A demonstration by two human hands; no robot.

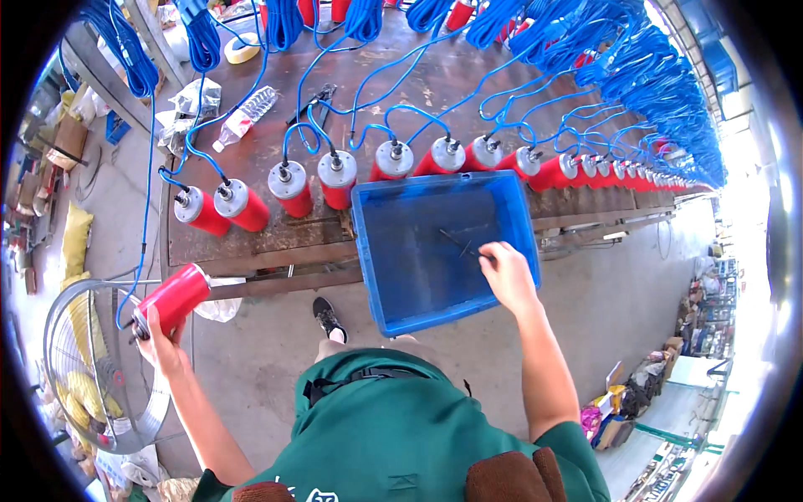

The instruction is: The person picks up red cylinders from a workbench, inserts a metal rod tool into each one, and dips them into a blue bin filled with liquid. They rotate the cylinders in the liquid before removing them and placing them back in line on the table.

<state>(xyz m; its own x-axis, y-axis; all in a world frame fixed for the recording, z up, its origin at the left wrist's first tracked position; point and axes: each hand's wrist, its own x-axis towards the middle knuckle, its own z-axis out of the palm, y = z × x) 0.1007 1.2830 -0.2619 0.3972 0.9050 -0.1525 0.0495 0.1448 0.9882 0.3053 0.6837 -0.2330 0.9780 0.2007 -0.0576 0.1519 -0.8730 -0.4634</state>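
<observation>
My left hand (164,351) is wrapped round the metal-capped end of a red cylinder (178,294), which it holds tilted off the table's front left corner. A blue cable (145,226) runs up from that end. On the right, my right hand (507,273) is over the blue plastic bin (529,219), fingers pinched together. From them a thin dark rod-like piece (458,242) with a short crosspiece points into the bin; its exact kind is too small to tell. Dark, flat-looking liquid or floor shows inside the bin, which overlaps the table's front edge.
A long row of red cylinders (293,191) with grey caps lines the brown table (276,243). Coiled blue cables (577,42) lie behind. A plastic bottle (248,117), a tape roll (242,48) and dark pliers-like tool (311,105) are there. A wire fan guard (100,368) stands at left.
</observation>
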